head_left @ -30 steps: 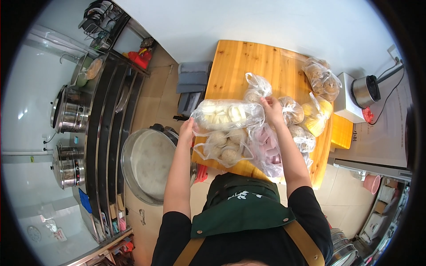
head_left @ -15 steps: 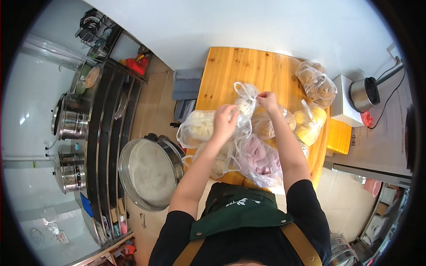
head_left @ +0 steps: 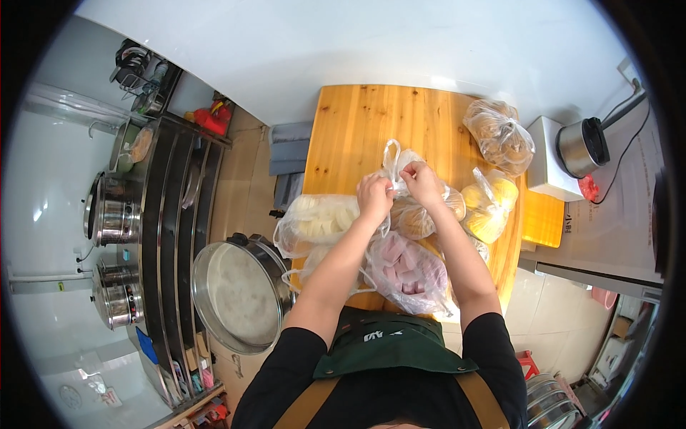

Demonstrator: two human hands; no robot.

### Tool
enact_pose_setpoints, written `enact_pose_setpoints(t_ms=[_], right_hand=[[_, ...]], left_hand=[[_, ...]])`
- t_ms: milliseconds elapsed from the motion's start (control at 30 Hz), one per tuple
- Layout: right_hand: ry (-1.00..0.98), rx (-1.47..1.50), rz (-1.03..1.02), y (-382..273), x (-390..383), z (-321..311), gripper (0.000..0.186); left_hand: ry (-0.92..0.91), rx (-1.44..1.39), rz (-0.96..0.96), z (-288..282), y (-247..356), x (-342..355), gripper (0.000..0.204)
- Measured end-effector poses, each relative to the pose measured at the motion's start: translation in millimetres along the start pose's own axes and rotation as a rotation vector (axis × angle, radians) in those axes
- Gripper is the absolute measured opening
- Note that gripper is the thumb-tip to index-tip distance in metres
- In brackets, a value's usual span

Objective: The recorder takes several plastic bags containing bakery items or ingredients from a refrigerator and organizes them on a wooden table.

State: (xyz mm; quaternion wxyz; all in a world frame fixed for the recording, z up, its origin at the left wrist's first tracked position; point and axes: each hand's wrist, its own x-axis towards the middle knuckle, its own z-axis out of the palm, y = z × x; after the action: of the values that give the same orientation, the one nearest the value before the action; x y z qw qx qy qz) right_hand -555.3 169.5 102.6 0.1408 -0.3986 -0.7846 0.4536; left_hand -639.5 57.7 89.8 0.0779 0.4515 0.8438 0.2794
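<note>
A clear plastic bag (head_left: 394, 160) stands at the middle of the wooden table (head_left: 371, 114), its handle loop up. My left hand (head_left: 374, 198) is closed on the near left part of this bag's plastic. Fingers pinched together, my right hand (head_left: 421, 181) grips the plastic on the other side. My hands mostly hide the bag's pale contents. Left of my left hand lies a bag of white round pieces (head_left: 319, 217). Nearer me is a bag of pinkish-purple pieces (head_left: 407, 268). Beneath my right wrist sits a bag of tan food (head_left: 416, 217).
To the right are a bag of yellow food (head_left: 489, 205) and a bag of brown round items (head_left: 500, 139). Beyond stands a white box with a steel pot (head_left: 582, 148). A large round steel pan (head_left: 239, 297) is left of the table, with a black-shelved rack (head_left: 168, 236) farther left.
My left hand has moved right and now grips the bag's plastic. My right hand has come slightly nearer me, still pinching the bag. The view has shifted a little.
</note>
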Motion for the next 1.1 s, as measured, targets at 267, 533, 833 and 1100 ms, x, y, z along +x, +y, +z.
enact_pose_setpoints(t_ms=[267, 533, 833, 1100], right_hand=[[-0.18, -0.104, 0.076, -4, 9, 11, 0.024], [-0.433, 0.337, -0.069, 37, 9, 9, 0.022], [-0.043, -0.093, -0.355, 25, -2, 12, 0.021], [0.11, -0.095, -0.317, 11, -11, 16, 0.015]], left_hand=[[0.147, -0.077, 0.044, 0, 2, -5, 0.019], [0.247, -0.131, 0.161, -29, 13, -5, 0.014], [0.35, -0.724, -0.076, -47, 6, 8, 0.018], [-0.116, -0.334, -0.023, -3, -5, 2, 0.028]])
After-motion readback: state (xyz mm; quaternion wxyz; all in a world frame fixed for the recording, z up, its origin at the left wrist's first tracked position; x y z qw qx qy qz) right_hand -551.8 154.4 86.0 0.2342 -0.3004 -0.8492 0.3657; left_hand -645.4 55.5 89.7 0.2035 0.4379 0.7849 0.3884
